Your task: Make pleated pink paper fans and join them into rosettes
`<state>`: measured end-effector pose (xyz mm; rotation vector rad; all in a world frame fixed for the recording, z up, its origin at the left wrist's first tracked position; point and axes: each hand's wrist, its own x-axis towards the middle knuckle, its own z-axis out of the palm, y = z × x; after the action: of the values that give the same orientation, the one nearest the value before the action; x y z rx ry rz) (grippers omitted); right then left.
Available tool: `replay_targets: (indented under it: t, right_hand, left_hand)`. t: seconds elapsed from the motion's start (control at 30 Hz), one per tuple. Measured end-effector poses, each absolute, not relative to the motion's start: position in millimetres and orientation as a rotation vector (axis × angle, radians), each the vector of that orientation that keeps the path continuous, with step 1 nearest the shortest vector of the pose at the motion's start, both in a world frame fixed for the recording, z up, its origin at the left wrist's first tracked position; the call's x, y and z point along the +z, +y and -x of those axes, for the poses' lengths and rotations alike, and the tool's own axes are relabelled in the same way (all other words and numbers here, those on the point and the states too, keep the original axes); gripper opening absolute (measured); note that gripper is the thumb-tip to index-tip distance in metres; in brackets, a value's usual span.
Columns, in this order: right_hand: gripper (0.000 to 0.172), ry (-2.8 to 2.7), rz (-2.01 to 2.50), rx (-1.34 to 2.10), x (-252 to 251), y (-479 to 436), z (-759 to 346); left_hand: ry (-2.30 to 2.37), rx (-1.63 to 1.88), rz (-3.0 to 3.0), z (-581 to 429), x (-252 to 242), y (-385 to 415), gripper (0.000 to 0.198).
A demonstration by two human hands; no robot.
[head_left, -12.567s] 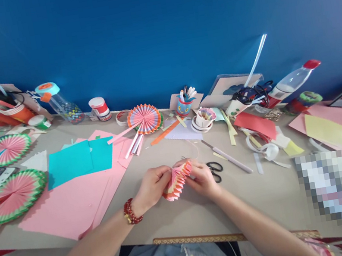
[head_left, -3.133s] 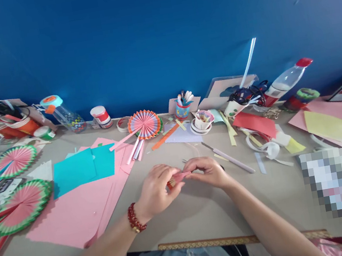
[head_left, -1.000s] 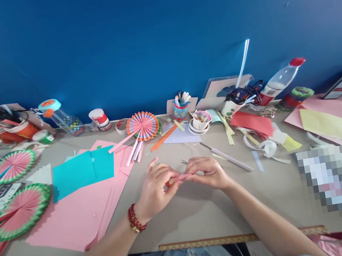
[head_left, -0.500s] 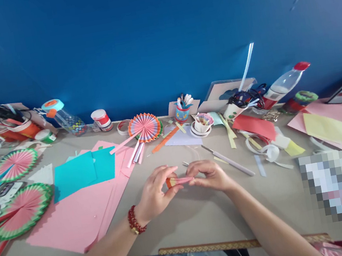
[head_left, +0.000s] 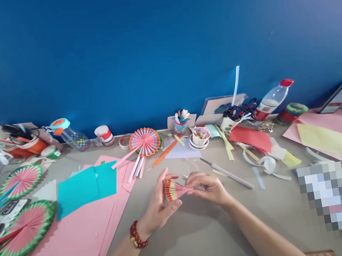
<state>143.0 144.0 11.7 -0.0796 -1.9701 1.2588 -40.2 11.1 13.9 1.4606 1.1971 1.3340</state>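
A small pleated paper fan [head_left: 175,190], pink with yellow and orange bands at its wide edge, is partly spread just above the table. My right hand [head_left: 207,186] pinches its narrow pink end between thumb and fingers. On the other side, my left hand [head_left: 158,204] has its thumb and fingers apart around the fan's wide edge; I cannot tell whether they touch it. Red beads circle my left wrist. Behind my right hand lies a craft knife [head_left: 227,173] with a pale handle.
Teal paper [head_left: 85,186] covers part of the pink sheets [head_left: 69,245] on the left. Finished round fans [head_left: 145,142] lie behind and to the left. A pen cup [head_left: 180,126], a white cup [head_left: 200,137] and a bottle [head_left: 273,100] stand along the blue wall.
The fan has gone from folded flat to partly spread. My left fingers have opened away from it, while my right hand keeps its pinch. The head view has tilted upward slightly.
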Motion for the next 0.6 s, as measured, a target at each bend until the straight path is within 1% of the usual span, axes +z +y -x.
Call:
replay_targets:
  t: [0.1, 0.27, 0.4, 0.6]
  right_hand:
    - [0.016, -1.988, 0.120, 1.212, 4.6, 144.8, -141.3]
    - [0.011, -2.015, 0.166, 1.159, 5.0, 144.9, -139.1]
    - [0.014, -2.046, 0.201, 1.144, 5.1, 144.6, -138.8]
    - [0.017, -2.075, 0.238, 1.113, 3.1, 144.6, -138.8]
  left_hand:
    - [1.156, 1.273, -1.443, 38.0, 12.3, 12.6, 0.074]
    - [1.180, 1.261, -1.444, 39.0, 10.5, 15.8, 0.070]
    - [1.200, 1.267, -1.460, 39.6, 9.9, 18.1, 0.065]
    - [1.389, 1.325, -1.452, 38.1, 4.7, 20.1, 0.042]
